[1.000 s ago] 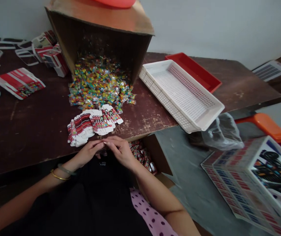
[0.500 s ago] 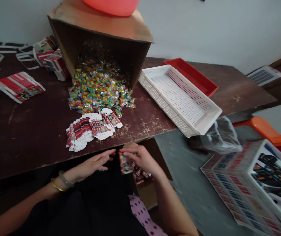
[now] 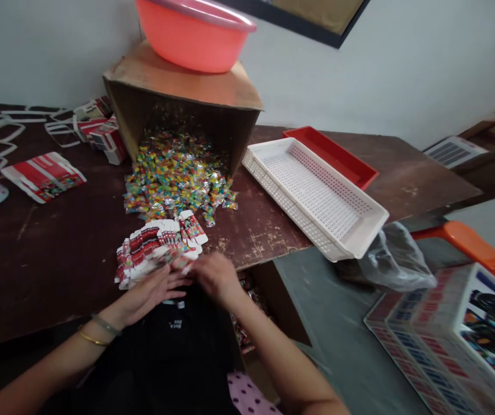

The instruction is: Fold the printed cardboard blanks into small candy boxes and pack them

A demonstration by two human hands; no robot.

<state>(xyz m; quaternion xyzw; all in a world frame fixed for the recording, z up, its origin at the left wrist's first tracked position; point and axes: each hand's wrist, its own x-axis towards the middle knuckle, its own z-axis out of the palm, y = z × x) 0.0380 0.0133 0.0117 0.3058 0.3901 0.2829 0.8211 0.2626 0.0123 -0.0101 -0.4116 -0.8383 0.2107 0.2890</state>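
Observation:
A small printed carton (image 3: 180,260), blurred by motion, is between my hands at the near edge of the carton stack. My right hand (image 3: 217,278) has its fingers closed at the carton's right end, though the fingertips are smeared. Just below and left of it, my left hand (image 3: 154,291) has its fingers stretched out, the thumb side close to the carton; whether it touches is unclear. Flat red-and-white cartons (image 3: 141,248) lie overlapped in a row on the table. Behind them, small clear-wrapped colourful candies (image 3: 178,173) spill from a cardboard box (image 3: 120,115) lying on its side.
A pink basin (image 3: 195,40) sits on the box. To the right are a white perforated tray (image 3: 312,190) and a red tray (image 3: 334,155). An open box (image 3: 280,300) with small packs stands below the table edge. A larger printed carton (image 3: 44,176) lies left.
My right hand has left the open box below, and the filled-looking small pack it held is gone from view. Both hands are now at the carton stack, with a carton between them.

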